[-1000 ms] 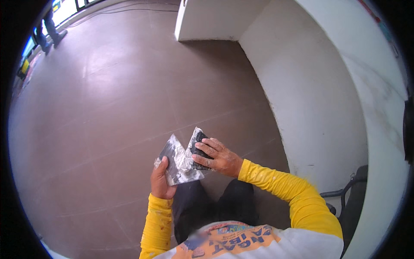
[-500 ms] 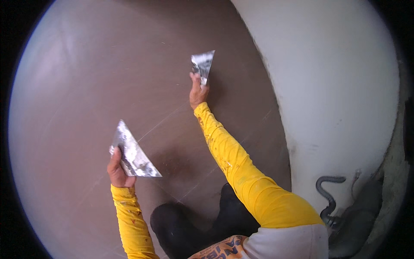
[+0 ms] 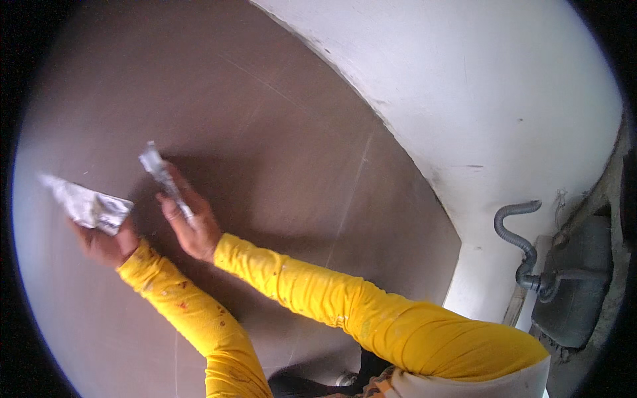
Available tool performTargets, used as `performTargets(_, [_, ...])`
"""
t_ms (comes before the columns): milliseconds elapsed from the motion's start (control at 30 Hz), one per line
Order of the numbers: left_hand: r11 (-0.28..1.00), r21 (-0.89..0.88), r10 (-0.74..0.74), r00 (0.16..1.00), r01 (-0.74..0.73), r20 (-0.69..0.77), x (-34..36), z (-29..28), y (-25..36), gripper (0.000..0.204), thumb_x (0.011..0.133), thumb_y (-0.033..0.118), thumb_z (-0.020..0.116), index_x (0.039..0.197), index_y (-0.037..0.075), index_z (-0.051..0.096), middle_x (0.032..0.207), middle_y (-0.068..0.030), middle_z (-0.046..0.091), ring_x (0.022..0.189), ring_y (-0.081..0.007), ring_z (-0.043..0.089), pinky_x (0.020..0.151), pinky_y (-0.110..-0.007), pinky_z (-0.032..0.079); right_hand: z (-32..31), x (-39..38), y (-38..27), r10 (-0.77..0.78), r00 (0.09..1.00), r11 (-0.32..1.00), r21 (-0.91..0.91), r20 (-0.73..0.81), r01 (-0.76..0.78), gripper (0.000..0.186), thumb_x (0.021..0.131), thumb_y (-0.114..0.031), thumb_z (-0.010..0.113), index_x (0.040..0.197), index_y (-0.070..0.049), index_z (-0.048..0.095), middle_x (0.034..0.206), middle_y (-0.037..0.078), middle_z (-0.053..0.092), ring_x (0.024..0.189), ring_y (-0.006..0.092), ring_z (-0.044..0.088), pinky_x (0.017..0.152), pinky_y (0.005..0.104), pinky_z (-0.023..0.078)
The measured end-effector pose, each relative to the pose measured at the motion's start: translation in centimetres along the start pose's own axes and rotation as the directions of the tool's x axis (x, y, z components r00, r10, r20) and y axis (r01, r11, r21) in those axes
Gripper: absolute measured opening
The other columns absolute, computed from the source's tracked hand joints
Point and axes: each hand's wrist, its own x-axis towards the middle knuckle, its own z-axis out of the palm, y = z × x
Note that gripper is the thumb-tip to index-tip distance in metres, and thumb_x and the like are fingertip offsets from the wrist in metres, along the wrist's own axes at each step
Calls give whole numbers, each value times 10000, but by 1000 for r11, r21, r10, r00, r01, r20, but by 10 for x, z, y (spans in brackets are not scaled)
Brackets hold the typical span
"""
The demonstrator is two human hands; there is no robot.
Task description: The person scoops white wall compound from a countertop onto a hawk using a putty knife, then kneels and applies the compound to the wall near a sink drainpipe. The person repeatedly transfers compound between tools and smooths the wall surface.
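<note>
My left hand [image 3: 105, 244] is closed around a wide metal putty knife [image 3: 89, 207], its blade smeared with whitish paste and its far tip blurred. Just to the right, my right hand [image 3: 194, 229] grips a second, narrower-looking putty knife [image 3: 161, 174], turned so that its blade shows nearly edge-on. The two blades are apart, at the left of the head view. Behind both tools lies a broad brown surface [image 3: 279, 179] with thin pale lines across it. Fingers hide most of the handles.
A white wall surface [image 3: 491, 113] borders the brown one along a curved-looking edge at the upper right. At the far right are a grey corrugated hose [image 3: 521, 245] and a dark grey basin [image 3: 577, 298]. My dark-clothed leg [image 3: 318, 377] shows at the bottom.
My right hand has swung left and lower, close to my left hand. The left hand with its putty knife has also moved left. The view has shifted, with more of the basin showing.
</note>
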Motion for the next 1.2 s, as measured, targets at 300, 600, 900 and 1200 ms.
performTargets(300, [975,190,-132,988,115,82,8,-15,27,403,985,234,547,1329,24,545,1313,-139,604,1077,-280,636,850,-385,535,-78,8,-58,327,943,861,392,58,-323,695,1008,-270,539,1541,-37,159,1451,267,403,1278,272,517,945,347,542])
performTargets(600, [944,220,-229,969,245,-95,-5,38,-27,344,1016,223,519,1260,-11,580,1250,-155,638,1084,-291,664,906,-420,567,-221,-23,-159,442,896,793,450,39,-411,610,892,-350,716,1347,-31,466,1164,142,635,1092,195,629,901,413,552])
performTargets(900, [846,415,-177,910,336,-374,-17,69,-50,296,981,256,581,1184,46,627,1147,-79,677,1040,-206,660,919,-350,512,-214,4,-177,222,955,910,-393,197,-130,368,948,-436,631,823,-92,663,666,-7,615,566,82,578,466,242,434])
performTargets(1200, [854,340,-350,918,395,-187,-13,85,-64,219,968,224,626,1089,42,634,1021,-74,704,902,-172,695,797,-313,564,-174,77,-197,255,955,966,-78,151,-245,203,911,-132,664,1064,0,640,966,66,716,837,133,697,697,255,563])
